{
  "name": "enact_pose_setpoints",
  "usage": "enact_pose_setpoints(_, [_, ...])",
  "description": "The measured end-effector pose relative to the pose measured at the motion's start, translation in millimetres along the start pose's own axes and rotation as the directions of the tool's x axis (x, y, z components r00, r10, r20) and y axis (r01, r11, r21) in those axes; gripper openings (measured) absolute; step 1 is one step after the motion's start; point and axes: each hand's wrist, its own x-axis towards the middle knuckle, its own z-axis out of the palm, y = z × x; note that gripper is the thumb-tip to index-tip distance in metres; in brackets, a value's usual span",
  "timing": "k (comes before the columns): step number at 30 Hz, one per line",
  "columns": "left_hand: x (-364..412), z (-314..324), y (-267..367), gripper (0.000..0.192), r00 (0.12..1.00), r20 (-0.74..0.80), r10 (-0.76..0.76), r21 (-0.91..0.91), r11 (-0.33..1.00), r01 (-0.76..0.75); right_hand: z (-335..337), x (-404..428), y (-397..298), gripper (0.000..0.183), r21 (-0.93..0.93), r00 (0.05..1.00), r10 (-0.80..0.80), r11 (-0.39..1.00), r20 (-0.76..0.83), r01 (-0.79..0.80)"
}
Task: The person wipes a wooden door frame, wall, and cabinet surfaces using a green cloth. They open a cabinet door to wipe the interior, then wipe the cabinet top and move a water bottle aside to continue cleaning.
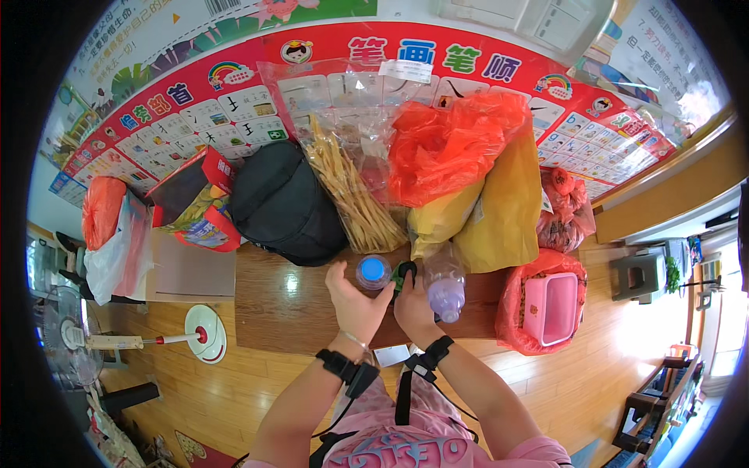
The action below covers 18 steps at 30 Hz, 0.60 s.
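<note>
My left hand [358,307] is spread beside a clear bottle with a blue cap [373,269] on the brown wooden table [281,316]; its thumb points toward a small green and black object [402,274]. My right hand [414,304] has its fingers on or around that object, whose kind I cannot tell; the grip is partly hidden. Just right of my right hand is a clear bottle with a purple cap [446,298]. Both wrists wear black straps with cables.
Along the back stand a black bag [287,205], dried sticks in clear plastic [351,199], a red plastic bag [450,146] and yellow bags [503,216]. At right, a pink plastic basin [550,309] sits in a red bag. A cardboard box [193,269] stands left.
</note>
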Motion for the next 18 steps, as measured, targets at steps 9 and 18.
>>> enact_pose_setpoints(9, [-39.1, 5.5, 1.9, 0.079, 0.955, 0.05, -0.291, -0.183, 0.938, 0.295, -41.9, -1.1, 20.3, 0.06, 0.15, 0.96, -0.244, 0.963, 0.136, 0.224])
enact_pose_setpoints(18, [-73.4, 13.8, 6.9, 0.041, 0.897, 0.433, 0.092, -0.073, 0.995, -0.067, -97.2, -42.6, 56.5, 0.042, 0.054, 0.904, -0.345, 0.928, -0.252, 0.369])
